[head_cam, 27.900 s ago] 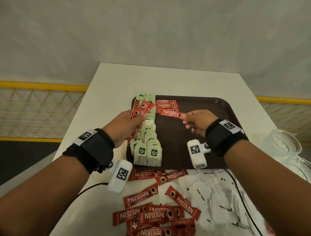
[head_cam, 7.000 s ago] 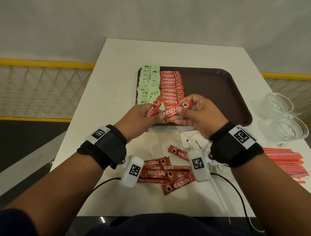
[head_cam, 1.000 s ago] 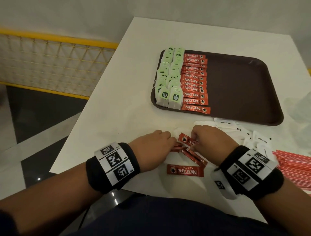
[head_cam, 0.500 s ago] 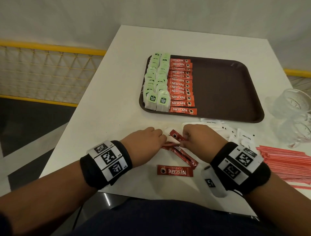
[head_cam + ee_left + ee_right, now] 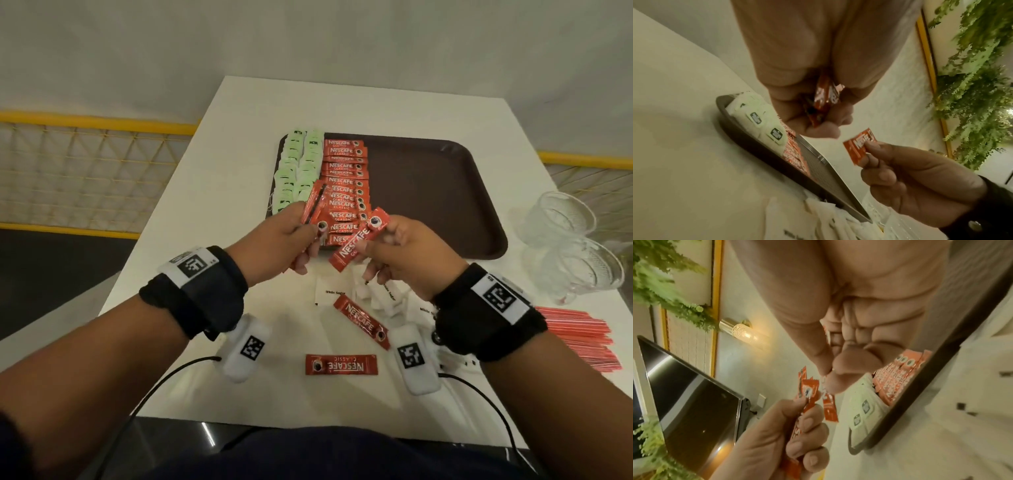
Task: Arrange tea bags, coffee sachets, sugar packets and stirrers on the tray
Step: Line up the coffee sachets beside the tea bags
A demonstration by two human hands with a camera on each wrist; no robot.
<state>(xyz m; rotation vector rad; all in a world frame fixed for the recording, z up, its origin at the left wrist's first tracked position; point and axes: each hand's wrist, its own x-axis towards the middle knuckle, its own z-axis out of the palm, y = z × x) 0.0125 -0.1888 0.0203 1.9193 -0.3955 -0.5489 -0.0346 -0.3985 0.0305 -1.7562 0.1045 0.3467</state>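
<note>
your hands have lifted off the table: left hand [image 5: 274,245] grips a few nescafe sachets [image 5: 313,209], right hand [image 5: 407,255] pinches one sachet [image 5: 359,240], both just short of the tray's [image 5: 445,192] coffee column [image 5: 346,190], ready to extend it.

I see bare forearms. Black wristband on my left wrist [image 5: 195,291] and right wrist [image 5: 486,313], each with a white tag printed with a black square code. White camera pods [image 5: 245,349] hang under both, coded too, black cables [image 5: 161,383] trailing back. Dark clothing at the bottom edge.
</note>
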